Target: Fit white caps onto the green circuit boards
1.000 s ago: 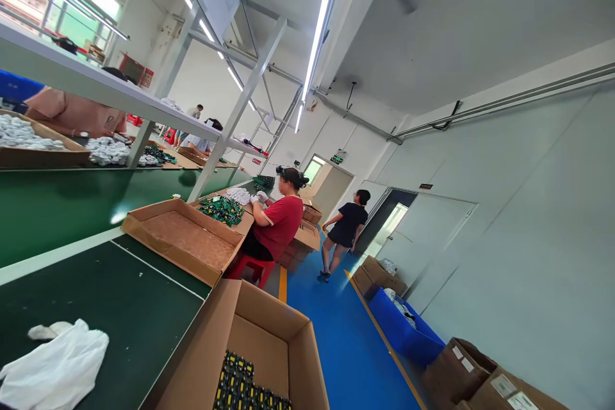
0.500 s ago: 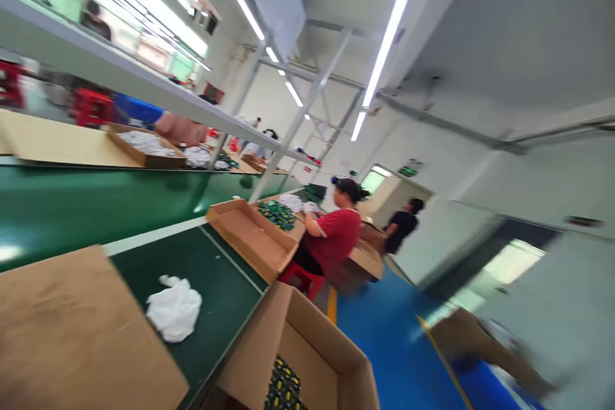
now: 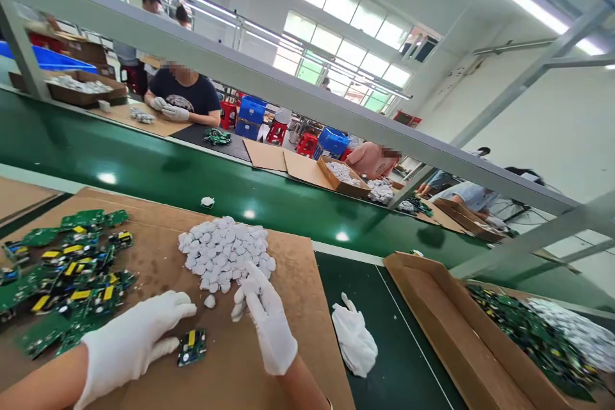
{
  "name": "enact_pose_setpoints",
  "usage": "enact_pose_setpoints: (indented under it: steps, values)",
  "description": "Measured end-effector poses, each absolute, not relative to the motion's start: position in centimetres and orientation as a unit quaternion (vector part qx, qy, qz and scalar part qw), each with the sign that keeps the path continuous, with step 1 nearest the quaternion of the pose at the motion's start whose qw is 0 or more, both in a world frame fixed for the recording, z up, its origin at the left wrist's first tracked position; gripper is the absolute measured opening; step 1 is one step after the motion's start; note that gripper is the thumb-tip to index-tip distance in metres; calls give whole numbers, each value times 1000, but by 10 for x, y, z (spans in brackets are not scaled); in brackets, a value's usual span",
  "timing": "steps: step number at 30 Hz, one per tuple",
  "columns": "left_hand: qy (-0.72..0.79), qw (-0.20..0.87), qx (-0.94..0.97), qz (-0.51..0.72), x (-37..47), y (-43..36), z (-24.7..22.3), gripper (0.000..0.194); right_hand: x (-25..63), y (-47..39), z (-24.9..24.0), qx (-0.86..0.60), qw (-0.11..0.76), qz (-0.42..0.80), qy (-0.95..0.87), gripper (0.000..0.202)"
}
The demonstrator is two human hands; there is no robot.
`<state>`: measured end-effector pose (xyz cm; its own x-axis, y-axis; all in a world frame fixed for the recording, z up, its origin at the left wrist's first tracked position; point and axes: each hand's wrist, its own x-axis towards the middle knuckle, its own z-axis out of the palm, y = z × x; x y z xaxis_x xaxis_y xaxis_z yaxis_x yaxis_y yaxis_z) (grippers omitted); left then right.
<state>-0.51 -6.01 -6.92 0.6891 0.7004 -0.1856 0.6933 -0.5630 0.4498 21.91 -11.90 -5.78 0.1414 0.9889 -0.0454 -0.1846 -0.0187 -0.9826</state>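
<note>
On the brown cardboard sheet (image 3: 158,230), a small green circuit board with a yellow part (image 3: 192,346) lies just right of my left hand (image 3: 137,336). That hand wears a white glove, its thumb and fingers apart, with nothing between them. My gloved right hand (image 3: 264,314) is at the lower right edge of a pile of small white rounded pieces (image 3: 223,250), fingers reaching to the pieces; whether its fingertips grip one is unclear. One loose white piece (image 3: 209,301) rests below the pile. Many green circuit boards (image 3: 79,269) are heaped at the left.
A crumpled white cloth (image 3: 355,338) lies on the dark green mat right of the cardboard. Further right stands an open cardboard tray (image 3: 446,327) beside more boards. A green conveyor (image 3: 144,163) runs behind, under a grey rail (image 3: 230,64). People sit across it.
The view has swung left and down from the aisle and seated person in red to the cardboard. Both gloved hands, the board heap and the white pile have come into view.
</note>
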Motion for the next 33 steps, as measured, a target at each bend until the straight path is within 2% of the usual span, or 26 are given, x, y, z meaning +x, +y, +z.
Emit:
enact_pose_setpoints:
  steps: [3, 5, 8, 9, 11, 13, 15, 18, 20, 22, 27, 33]
  values:
    - [367, 266, 890, -55, 5, -64, -62, 58, 212, -125, -68, -522, 550, 517, -398, 50]
    - [359, 262, 893, -73, 17, -70, -57, 51, 210, -128, -78, -536, 537, 519, -395, 42]
    - [378, 251, 889, -60, 35, -77, -51, 30, 213, -135, -91, -549, 521, 521, -395, 36]
    - [390, 251, 884, -60, 40, -79, -50, 29, 215, -138, -95, -554, 518, 518, -396, 35]
    - [405, 258, 874, -68, 47, -80, -47, 44, 221, -143, -101, -566, 514, 507, -398, 31]
    - [397, 267, 873, -90, 50, -78, -47, 69, 226, -147, -107, -581, 514, 485, -403, 30]
    - [377, 269, 879, -114, 51, -74, -47, 77, 227, -151, -113, -594, 516, 455, -416, 27]
    - [355, 260, 890, -122, 55, -68, -50, 62, 224, -154, -119, -609, 517, 404, -445, 18]
    - [347, 256, 895, -112, 59, -66, -51, 62, 221, -156, -122, -619, 510, 380, -461, 16]
    - [336, 255, 900, -108, 64, -65, -51, 60, 219, -156, -124, -628, 498, 368, -472, 22]
    - [359, 249, 895, -88, 67, -69, -55, 30, 217, -154, -132, -648, 463, 331, -506, 26]
    - [382, 259, 885, -62, 65, -76, -69, 25, 207, -160, -134, -682, 420, 251, -544, 43]
